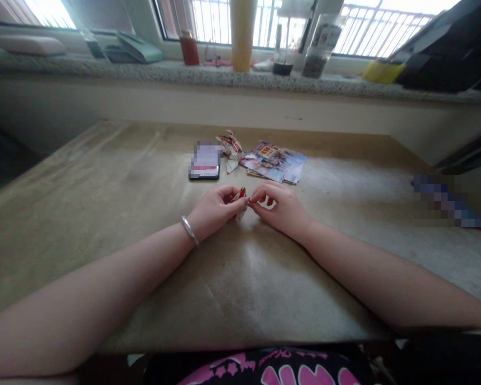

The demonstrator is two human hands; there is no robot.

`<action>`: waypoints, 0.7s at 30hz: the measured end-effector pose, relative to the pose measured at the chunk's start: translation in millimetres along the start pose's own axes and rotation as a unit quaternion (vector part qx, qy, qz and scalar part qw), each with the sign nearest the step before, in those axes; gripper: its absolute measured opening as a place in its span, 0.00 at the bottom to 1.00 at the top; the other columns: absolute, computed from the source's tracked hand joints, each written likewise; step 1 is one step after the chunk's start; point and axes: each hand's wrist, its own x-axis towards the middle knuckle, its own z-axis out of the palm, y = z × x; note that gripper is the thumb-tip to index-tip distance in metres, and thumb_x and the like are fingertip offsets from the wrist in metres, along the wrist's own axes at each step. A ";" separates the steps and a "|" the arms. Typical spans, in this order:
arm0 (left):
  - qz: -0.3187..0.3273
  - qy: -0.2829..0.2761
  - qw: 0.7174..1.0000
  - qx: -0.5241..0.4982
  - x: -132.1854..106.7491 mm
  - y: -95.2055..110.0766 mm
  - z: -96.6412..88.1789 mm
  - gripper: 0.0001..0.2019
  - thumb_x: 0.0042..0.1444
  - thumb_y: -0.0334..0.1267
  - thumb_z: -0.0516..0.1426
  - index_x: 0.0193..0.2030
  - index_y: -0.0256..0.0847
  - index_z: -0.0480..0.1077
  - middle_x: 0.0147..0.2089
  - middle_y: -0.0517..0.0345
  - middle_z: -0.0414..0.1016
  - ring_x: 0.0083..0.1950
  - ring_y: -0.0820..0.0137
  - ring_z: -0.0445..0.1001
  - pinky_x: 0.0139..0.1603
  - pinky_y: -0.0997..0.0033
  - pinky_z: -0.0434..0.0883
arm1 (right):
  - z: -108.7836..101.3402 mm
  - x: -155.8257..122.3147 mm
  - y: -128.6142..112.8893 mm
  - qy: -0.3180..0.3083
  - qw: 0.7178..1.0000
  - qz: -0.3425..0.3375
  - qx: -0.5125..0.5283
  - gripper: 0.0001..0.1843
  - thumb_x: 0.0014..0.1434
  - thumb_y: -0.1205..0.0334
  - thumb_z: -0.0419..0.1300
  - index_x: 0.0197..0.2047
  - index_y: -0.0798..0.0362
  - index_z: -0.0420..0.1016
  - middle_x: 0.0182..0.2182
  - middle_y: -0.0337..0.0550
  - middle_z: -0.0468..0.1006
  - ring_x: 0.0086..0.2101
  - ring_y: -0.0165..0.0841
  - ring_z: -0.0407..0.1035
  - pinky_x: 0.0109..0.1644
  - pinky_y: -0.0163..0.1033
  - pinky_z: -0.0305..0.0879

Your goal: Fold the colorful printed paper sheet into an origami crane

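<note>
My left hand (214,209), with a silver bangle at the wrist, and my right hand (279,207) meet at the middle of the beige table (104,203). Both pinch a small folded piece of red and white printed paper (239,203) between their fingertips, just above the tabletop. Most of the paper is hidden by my fingers. Behind my hands lie a phone (204,160), a folded paper figure (231,147) and a small stack of colourful printed sheets (274,161).
A stone windowsill (144,72) runs along the back, carrying a red jar (189,49), a tall yellow cylinder (242,35), a dark cup (282,67) and a clear container (320,51). A dark machine (444,53) stands at the far right.
</note>
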 end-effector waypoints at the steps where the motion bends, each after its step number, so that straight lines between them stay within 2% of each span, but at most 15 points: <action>1: 0.001 0.002 1.000 0.001 0.0 0.1 0.1 0.13 0.49 0.46 0.59 0.31 0.36 0.67 0.25 0.63 0.65 0.24 0.78 0.63 0.23 0.79 0.60 | -0.1 0.0 -0.2 -0.001 1.000 0.001 0.003 0.04 0.55 0.63 0.61 0.30 0.51 0.71 0.31 0.41 0.75 0.31 0.29 0.67 0.31 0.35 0.63; 11: 0.007 0.007 1.000 0.022 0.4 1.9 -0.2 0.13 0.48 0.46 0.59 0.31 0.36 0.68 0.24 0.63 0.66 0.24 0.77 0.63 0.24 0.79 0.59 | 1.9 -0.9 -1.5 -0.022 0.996 0.076 0.031 0.07 0.56 0.58 0.61 0.31 0.52 0.73 0.29 0.40 0.73 0.27 0.28 0.65 0.30 0.35 0.63; 21: 0.009 -0.004 1.000 -0.006 0.3 -0.6 -0.7 0.16 0.49 0.47 0.60 0.37 0.35 0.72 0.25 0.62 0.67 0.25 0.76 0.64 0.25 0.77 0.60 | 1.2 -2.7 -6.5 -0.014 0.999 0.033 -0.033 0.06 0.59 0.60 0.60 0.32 0.52 0.74 0.31 0.40 0.75 0.31 0.30 0.66 0.33 0.36 0.62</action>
